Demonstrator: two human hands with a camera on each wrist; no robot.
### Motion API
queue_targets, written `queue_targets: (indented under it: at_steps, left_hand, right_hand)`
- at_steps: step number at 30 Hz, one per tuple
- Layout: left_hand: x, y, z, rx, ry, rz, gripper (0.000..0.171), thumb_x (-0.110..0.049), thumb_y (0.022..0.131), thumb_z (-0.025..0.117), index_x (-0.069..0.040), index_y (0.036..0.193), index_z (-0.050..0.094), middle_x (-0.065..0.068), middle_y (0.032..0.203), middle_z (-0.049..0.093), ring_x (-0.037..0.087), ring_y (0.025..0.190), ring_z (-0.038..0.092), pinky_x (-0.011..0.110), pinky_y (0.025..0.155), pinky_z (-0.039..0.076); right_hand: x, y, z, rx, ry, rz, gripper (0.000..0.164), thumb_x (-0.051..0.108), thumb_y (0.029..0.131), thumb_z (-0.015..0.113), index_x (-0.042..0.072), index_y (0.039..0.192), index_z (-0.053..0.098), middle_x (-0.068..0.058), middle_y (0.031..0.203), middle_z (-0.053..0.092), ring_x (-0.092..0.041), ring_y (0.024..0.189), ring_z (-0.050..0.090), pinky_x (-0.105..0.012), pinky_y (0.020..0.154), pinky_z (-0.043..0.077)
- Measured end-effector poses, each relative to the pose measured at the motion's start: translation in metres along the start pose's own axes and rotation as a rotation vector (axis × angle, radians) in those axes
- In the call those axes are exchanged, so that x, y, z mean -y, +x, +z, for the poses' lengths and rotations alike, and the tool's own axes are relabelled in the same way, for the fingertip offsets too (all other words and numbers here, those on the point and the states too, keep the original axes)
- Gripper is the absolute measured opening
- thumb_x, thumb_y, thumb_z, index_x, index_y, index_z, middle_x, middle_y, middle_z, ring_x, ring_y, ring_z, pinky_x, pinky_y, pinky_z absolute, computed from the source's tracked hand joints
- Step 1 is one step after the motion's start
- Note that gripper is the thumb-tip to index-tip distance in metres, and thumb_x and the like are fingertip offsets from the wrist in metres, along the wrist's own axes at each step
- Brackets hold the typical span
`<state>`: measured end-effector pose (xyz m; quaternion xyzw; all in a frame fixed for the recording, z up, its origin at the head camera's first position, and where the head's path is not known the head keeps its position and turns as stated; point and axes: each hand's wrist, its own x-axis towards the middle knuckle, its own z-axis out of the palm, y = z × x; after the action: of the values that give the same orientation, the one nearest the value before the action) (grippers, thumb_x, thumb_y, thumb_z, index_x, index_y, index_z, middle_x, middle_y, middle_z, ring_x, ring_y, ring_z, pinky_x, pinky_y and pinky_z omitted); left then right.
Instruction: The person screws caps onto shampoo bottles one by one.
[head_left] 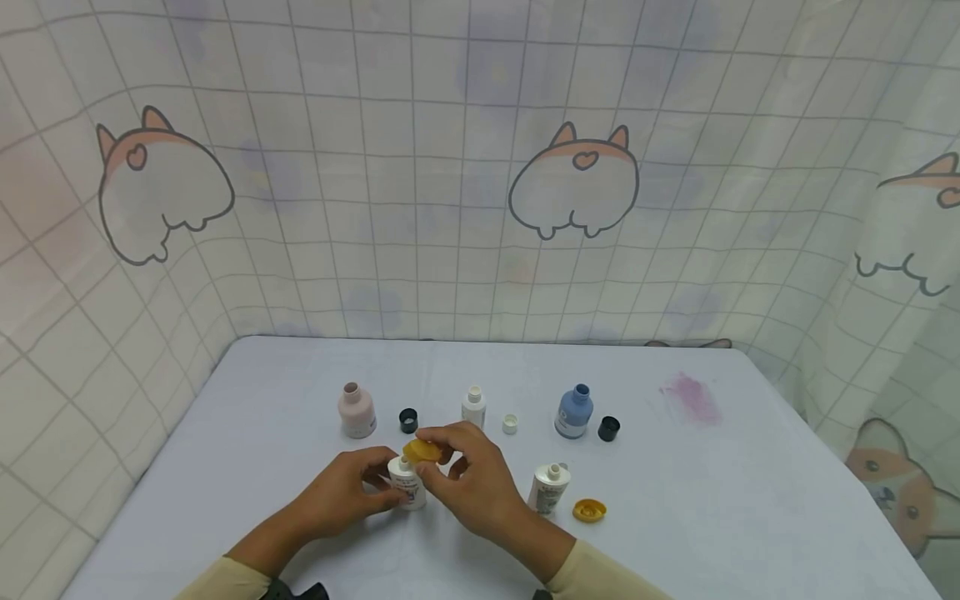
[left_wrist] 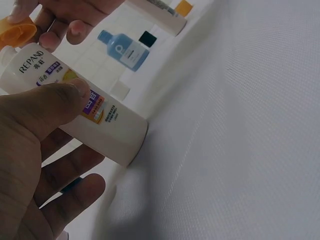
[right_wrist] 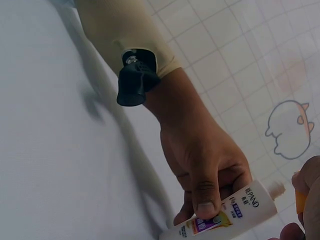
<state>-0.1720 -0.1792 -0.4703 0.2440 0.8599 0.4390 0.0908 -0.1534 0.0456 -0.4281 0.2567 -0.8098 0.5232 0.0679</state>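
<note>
My left hand grips a white printed bottle, my right hand a yellow cap; behind that bottle sit a rounded pink bottle and black cap.

Gridded curtain — corgi prints, pink stain

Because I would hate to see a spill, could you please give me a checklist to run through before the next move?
1. Left hand grips the held white bottle: ok.
2. Right hand pinches the yellow cap: ok.
3. Yellow cap off the neck: ok, a gap shows in the right wrist view.
4. Blue bottle capped: not ok, a black cap lies beside it.
5. Pink bottle capped: not ok, its mouth is open.
6. Liquid level inside the held white bottle: cannot tell.
</note>
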Motion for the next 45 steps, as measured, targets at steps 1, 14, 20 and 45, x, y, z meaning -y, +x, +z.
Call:
queue_targets:
  at_steps: [1, 14, 20, 45]
  left_hand:
    - [0.000, 0.000, 0.000, 0.000, -0.001, -0.002, 0.031, -0.044, 0.079, 0.072, -0.031, 0.105, 0.061, -0.015, 0.099, 0.062, 0.009, 0.089, 0.061, 0.027, 0.078, 0.052]
    - [0.001, -0.001, 0.000, -0.004, 0.007, -0.014, 0.032, -0.045, 0.080, 0.071, -0.031, 0.107, 0.061, -0.016, 0.099, 0.062, 0.009, 0.088, 0.061, 0.028, 0.077, 0.053]
    - [0.000, -0.001, 0.000, -0.006, 0.032, -0.046, 0.032, -0.047, 0.079, 0.071, -0.032, 0.106, 0.061, -0.016, 0.098, 0.062, 0.008, 0.087, 0.061, 0.028, 0.076, 0.053]
    - [0.001, -0.002, 0.000, -0.008, 0.026, -0.024, 0.028, -0.045, 0.081, 0.071, -0.033, 0.104, 0.061, -0.017, 0.100, 0.062, 0.008, 0.088, 0.062, 0.028, 0.076, 0.053]
  right_hand:
    - [0.000, 0.000, 0.000, 0.003, 0.000, 0.003, 0.035, 0.022, 0.085, 0.070, 0.025, 0.119, 0.062, 0.010, 0.100, 0.055, -0.013, 0.084, 0.052, -0.022, 0.063, 0.052]
    - [0.001, 0.004, 0.004, 0.030, -0.033, 0.002, 0.035, 0.019, 0.085, 0.070, 0.025, 0.119, 0.063, 0.012, 0.102, 0.055, -0.013, 0.085, 0.053, -0.021, 0.063, 0.052]
    - [0.001, 0.005, 0.005, 0.046, -0.043, -0.011, 0.035, 0.017, 0.084, 0.070, 0.024, 0.118, 0.064, 0.012, 0.102, 0.055, -0.016, 0.085, 0.054, -0.025, 0.062, 0.053]
    - [0.002, 0.011, 0.008, 0.090, -0.103, -0.053, 0.033, 0.020, 0.085, 0.069, 0.024, 0.118, 0.065, 0.014, 0.104, 0.055, -0.008, 0.087, 0.053, -0.019, 0.061, 0.050]
